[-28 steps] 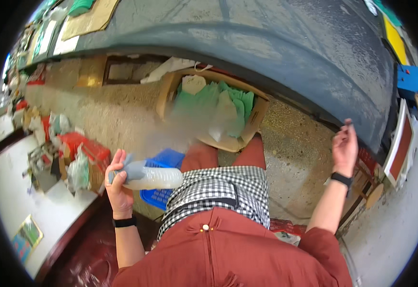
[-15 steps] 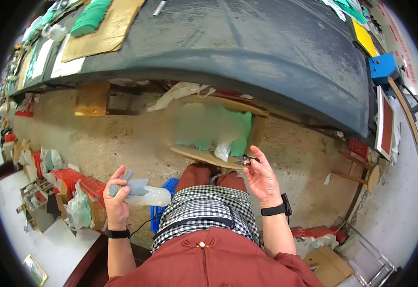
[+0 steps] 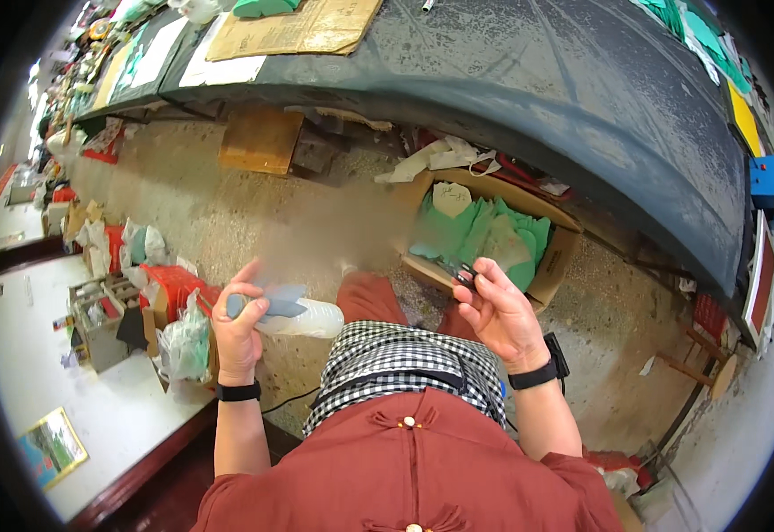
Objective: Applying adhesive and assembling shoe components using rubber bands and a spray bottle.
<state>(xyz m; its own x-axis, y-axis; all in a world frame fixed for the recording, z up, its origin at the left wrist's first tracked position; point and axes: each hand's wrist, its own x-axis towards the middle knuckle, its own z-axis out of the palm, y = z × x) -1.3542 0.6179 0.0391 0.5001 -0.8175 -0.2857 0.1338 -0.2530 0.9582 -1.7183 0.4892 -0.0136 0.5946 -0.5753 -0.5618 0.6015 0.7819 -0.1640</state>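
At the left, my left hand point(image 3: 243, 324) is closed around a grey-blue piece point(image 3: 282, 304) that looks like cloth and a whitish, bottle-shaped roll point(image 3: 312, 319) pointing to the right. Where the two join is hidden by my fingers. My right hand point(image 3: 507, 319) pinches small black thread snips point(image 3: 465, 276) between thumb and fingers, its other fingers half curled. The snips are over the near-left side of an open cardboard box point(image 3: 566, 255) on the floor. Inside the box lie green cloth-like pieces point(image 3: 493, 232) and a pale paper-like shape point(image 3: 451, 199).
A long dark-covered table point(image 3: 511, 97) spans the far side, bearing flat cardboard point(image 3: 303, 27). To the left are a red crate point(image 3: 174, 288), plastic bags point(image 3: 187, 341) and a white counter point(image 3: 130, 439). A wooden stool point(image 3: 722, 377) stands at the right.
My view has swung left, so the scene has shifted right in the picture and more of the box shows. Both hands keep their holds.
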